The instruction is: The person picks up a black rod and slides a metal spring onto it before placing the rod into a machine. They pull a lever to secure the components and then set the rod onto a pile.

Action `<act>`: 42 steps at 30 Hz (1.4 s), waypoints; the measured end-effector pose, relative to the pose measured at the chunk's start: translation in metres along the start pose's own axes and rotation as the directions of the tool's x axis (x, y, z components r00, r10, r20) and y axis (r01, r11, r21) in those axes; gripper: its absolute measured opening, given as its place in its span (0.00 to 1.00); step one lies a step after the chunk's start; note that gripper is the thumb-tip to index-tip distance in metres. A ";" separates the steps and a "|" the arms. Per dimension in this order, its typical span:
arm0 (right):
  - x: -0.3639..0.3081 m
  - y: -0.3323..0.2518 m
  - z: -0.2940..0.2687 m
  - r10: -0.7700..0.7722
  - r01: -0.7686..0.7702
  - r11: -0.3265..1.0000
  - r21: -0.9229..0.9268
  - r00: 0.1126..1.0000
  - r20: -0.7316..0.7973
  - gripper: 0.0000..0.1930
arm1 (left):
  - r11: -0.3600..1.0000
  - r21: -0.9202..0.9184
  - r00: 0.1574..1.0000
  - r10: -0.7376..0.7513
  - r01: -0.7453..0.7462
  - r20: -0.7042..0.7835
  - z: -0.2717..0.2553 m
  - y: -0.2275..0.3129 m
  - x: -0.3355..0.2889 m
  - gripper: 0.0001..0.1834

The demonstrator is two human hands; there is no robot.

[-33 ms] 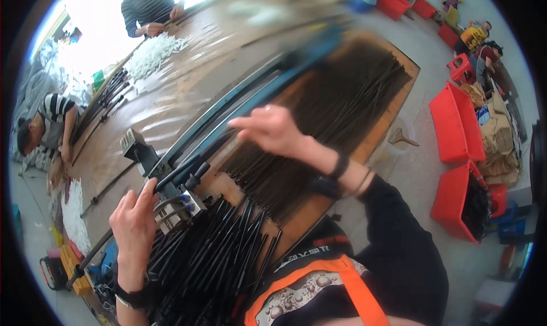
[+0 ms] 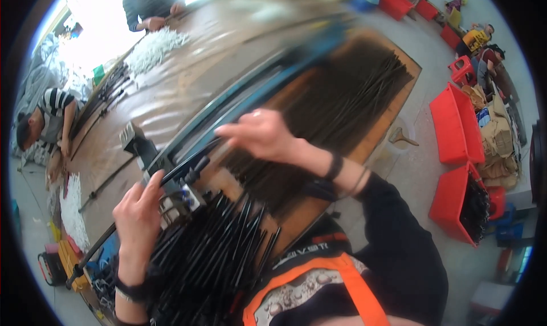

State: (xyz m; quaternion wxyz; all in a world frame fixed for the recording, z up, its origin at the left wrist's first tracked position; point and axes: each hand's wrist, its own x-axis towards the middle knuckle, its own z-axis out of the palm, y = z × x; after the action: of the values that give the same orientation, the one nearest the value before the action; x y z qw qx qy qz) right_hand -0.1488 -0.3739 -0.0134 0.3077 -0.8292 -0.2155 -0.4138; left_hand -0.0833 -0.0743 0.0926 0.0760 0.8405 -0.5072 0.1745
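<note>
My left hand (image 2: pixel 137 215) is closed around a long black rod (image 2: pixel 94 255) at the bench's near left, its index finger stretched along it. The rod slants up to the right, across a metal clamp fixture (image 2: pixel 183 199) with a small dark knob. My right hand (image 2: pixel 259 135) is above the blue metal rail (image 2: pixel 248 105), fingers pinched together near the rod's upper end. What the pinch holds is too blurred to make out. Below the fixture lies a heap of black rods (image 2: pixel 211 257). Beside my right hand, a wooden tray (image 2: pixel 411 75) holds thin dark rods and springs.
A pile of white pieces (image 2: pixel 156 47) lies on the plastic-covered table, near a person at the far side. Another person bends at the left edge. Red bins (image 2: pixel 456 123) stand on the floor at right, by a brush (image 2: pixel 402 137). More people sit farther back.
My right hand has moved a little left and down, toward the fixture. The left hand has shifted slightly right, still around the rod.
</note>
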 end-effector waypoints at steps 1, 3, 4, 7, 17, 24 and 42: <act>0.005 -0.018 0.009 -0.043 0.043 0.999 -0.008 0.999 -0.011 0.14 | 1.000 -0.002 1.000 -0.015 0.015 0.007 -0.001 0.001 -0.005 0.19; 0.013 -0.024 0.018 -0.104 0.104 0.995 0.008 0.994 -0.021 0.14 | 1.000 -0.013 1.000 -0.010 0.010 0.015 -0.005 0.005 -0.011 0.18; 0.017 -0.010 0.012 -0.123 0.117 0.989 -0.087 0.990 -0.064 0.13 | 1.000 -0.007 1.000 -0.013 0.013 0.014 -0.009 0.003 -0.013 0.17; 0.003 0.040 0.011 -0.011 0.013 0.970 -0.243 1.000 0.008 0.10 | 0.988 0.078 0.938 -0.101 0.134 -0.332 -0.040 -0.039 -0.034 0.15; 0.114 -0.024 0.154 0.085 -0.228 0.849 0.476 0.949 0.303 0.06 | 0.948 0.057 0.908 -0.283 0.315 -0.309 -0.100 -0.065 -0.095 0.11; 0.128 -0.033 0.189 -0.126 -0.004 0.951 0.308 0.907 0.403 0.08 | 0.843 0.028 0.831 -0.522 0.537 -0.193 -0.096 -0.080 -0.166 0.11; 0.060 0.069 0.012 -0.030 0.160 0.908 -0.388 0.947 0.321 0.02 | 0.951 -0.091 0.955 -0.292 0.295 0.046 0.029 -0.101 -0.071 0.05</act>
State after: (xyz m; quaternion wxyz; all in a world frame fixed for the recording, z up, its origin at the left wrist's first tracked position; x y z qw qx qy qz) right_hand -0.0660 -0.4084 0.0074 0.0694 -0.9177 -0.2098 -0.3301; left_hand -0.0182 0.0239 0.0446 0.1338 0.9045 -0.3858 0.1231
